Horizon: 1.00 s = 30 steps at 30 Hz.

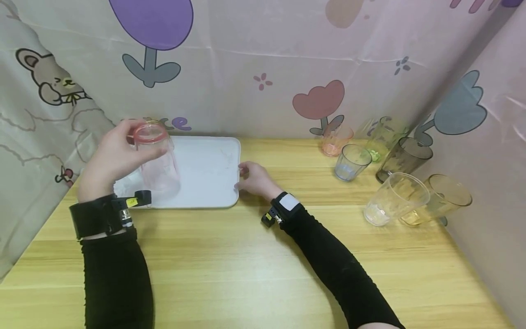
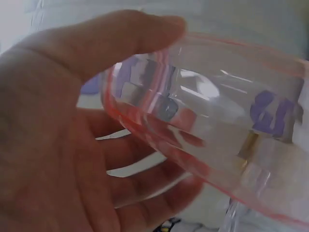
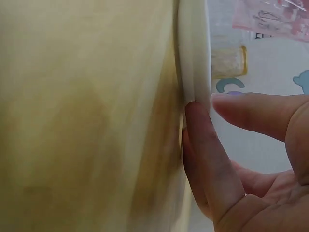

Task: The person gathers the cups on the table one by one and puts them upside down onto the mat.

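Note:
My left hand [image 1: 123,151] grips a clear pink-tinted drinking glass [image 1: 159,171] near its thick pink end, which faces up. Its wider end points down over the left part of a white tray [image 1: 209,171]. Close up in the left wrist view, the thumb lies along one side of the glass and the fingers curl round the other. At the tray's right edge, my right hand [image 1: 256,179] pinches the rim, with thumb over it and fingers against the outside. A clear glass [image 1: 126,183] stands on the tray's left side, partly hidden by the left hand.
Several tinted glasses stand at the right: an orange one [image 1: 334,140], a bluish one [image 1: 352,163], a green one [image 1: 382,141], a grey one [image 1: 404,160], a clear one [image 1: 394,198] and a yellow one [image 1: 448,198]. Patterned curtains [image 1: 246,55] border the wooden table [image 1: 226,274].

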Tool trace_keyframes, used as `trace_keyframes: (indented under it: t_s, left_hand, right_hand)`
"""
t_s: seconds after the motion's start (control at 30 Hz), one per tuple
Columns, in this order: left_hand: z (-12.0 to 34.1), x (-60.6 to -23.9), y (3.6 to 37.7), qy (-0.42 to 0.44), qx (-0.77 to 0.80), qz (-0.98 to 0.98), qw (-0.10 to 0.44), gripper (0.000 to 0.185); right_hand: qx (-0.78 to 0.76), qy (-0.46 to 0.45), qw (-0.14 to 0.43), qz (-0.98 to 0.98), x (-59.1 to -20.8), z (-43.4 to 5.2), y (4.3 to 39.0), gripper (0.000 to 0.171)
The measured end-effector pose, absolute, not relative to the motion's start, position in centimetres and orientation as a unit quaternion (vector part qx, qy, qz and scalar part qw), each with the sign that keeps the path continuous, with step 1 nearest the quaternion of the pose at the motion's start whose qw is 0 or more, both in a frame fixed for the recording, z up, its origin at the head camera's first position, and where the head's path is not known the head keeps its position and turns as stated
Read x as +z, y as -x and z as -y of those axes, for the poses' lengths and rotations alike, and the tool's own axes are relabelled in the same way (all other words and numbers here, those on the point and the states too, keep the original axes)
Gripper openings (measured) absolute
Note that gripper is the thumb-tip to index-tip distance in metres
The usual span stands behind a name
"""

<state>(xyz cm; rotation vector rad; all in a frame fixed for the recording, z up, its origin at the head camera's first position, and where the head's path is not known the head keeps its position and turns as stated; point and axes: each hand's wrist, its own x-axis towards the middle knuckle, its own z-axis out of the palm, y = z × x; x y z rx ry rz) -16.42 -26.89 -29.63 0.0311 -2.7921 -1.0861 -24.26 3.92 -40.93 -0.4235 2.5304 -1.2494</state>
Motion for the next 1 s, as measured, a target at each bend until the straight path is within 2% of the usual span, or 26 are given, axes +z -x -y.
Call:
trace_keyframes:
  t_s: [0.5,1.0]
  left_hand:
    - [29.5,-30.1,16.4,-0.001,-0.323,0.946,-0.023,0.079]
    - [30.2,-30.6,16.5,-0.013,-0.299,0.953,-0.039,0.075]
  right_hand:
    - [-0.397,0.165,0.140,-0.892,-41.0,-3.8,24.3,0.071]
    - [-0.392,0.164,0.141,-0.894,-41.0,-3.7,24.2,0.071]
